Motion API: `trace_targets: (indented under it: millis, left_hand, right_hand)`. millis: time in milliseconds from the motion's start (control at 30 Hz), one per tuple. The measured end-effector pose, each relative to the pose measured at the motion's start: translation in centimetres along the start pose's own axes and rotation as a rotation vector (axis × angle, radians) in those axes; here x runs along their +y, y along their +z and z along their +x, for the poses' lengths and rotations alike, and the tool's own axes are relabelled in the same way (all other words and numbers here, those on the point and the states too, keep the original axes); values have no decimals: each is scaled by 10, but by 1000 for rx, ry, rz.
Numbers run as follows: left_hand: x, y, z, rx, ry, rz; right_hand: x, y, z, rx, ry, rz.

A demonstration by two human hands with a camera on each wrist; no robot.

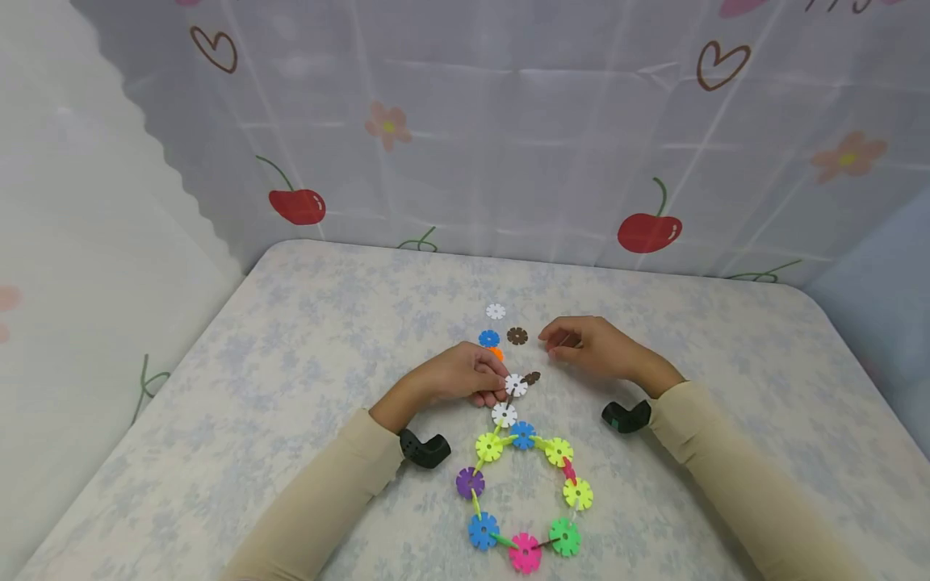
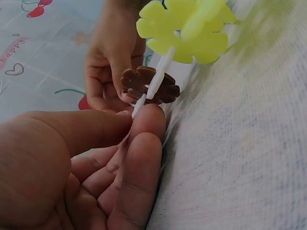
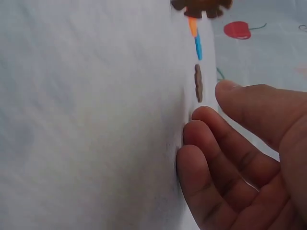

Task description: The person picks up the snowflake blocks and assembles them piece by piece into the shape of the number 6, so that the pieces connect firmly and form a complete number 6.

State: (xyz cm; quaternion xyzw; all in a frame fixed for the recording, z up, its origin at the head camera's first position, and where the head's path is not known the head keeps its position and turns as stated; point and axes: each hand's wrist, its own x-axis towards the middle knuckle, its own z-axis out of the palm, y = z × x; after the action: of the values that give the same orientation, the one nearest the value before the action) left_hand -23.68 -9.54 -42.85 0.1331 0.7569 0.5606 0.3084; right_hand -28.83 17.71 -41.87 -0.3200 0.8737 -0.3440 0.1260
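Observation:
Toothed plastic discs, slotted together, form a ring with a short tail at its far side. Between thumb and fingers, my left hand pinches a white disc of that tail. A brown disc is slotted into the white one, on its right. The left wrist view shows the pinched white disc edge-on, close to a brown disc. My right hand is over the table, fingers loosely bent and holding nothing. Nearest to it lies a loose brown disc.
Beyond my left hand lie a loose blue disc, an orange disc partly hidden by the hand, and a white disc. The patterned table ends at a hanging curtain. Black wrist devices sit by both cuffs.

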Motion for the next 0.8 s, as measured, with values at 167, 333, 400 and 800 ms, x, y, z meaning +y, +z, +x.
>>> trace_targets:
  millis: [167, 333, 400, 800]
  left_hand:
    - [0, 2, -1, 4, -7, 0]
    - [-1, 5, -2, 0, -1, -5]
    - [-2, 5, -2, 1, 5, -4]
    - [1, 5, -3, 13, 14, 11]
  right_hand:
    - [3, -5, 16, -33, -30, 4]
    - [3, -3, 31, -73, -33, 0]
    - [2, -2, 34, -81, -25, -7]
    - [3, 7, 43, -58, -35, -11]
